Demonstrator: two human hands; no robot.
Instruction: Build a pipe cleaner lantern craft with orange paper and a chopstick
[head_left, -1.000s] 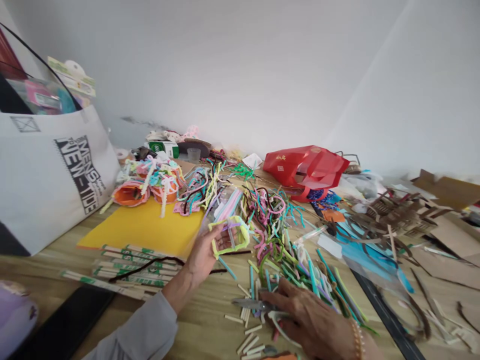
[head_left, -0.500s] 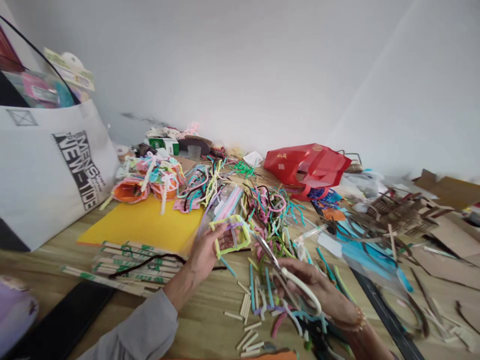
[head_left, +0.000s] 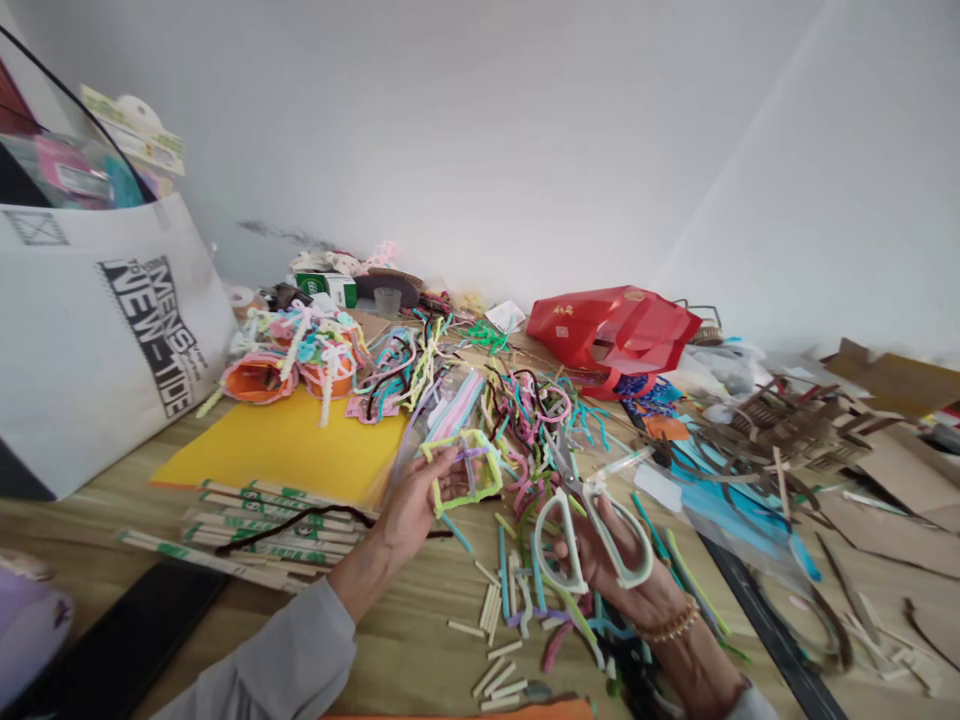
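My left hand (head_left: 416,505) holds a lime-green pipe-cleaner frame (head_left: 463,468), a rough square with a purple strand across it. My right hand (head_left: 607,565) grips scissors (head_left: 577,490) with pale green loop handles, their steel blades pointing away from me and closed. Both hands hover above the wooden table (head_left: 409,660). Loose multicoloured pipe cleaners (head_left: 529,415) lie between and beyond them. Short cut wooden sticks (head_left: 490,612) are scattered below my hands. A yellow foam sheet (head_left: 281,450) lies left of my left hand.
Paper-wrapped chopsticks (head_left: 251,525) lie near the table's front. Beyond them are orange-and-pipe-cleaner crafts (head_left: 262,380), a white tote bag (head_left: 97,320) and a red bag (head_left: 611,330). Cardboard scraps (head_left: 900,470) and a black ruler (head_left: 772,640) lie at right.
My right hand has lifted the scissors higher and turned them, with the blades now pointing away and closed. My left hand and its green frame have barely moved.
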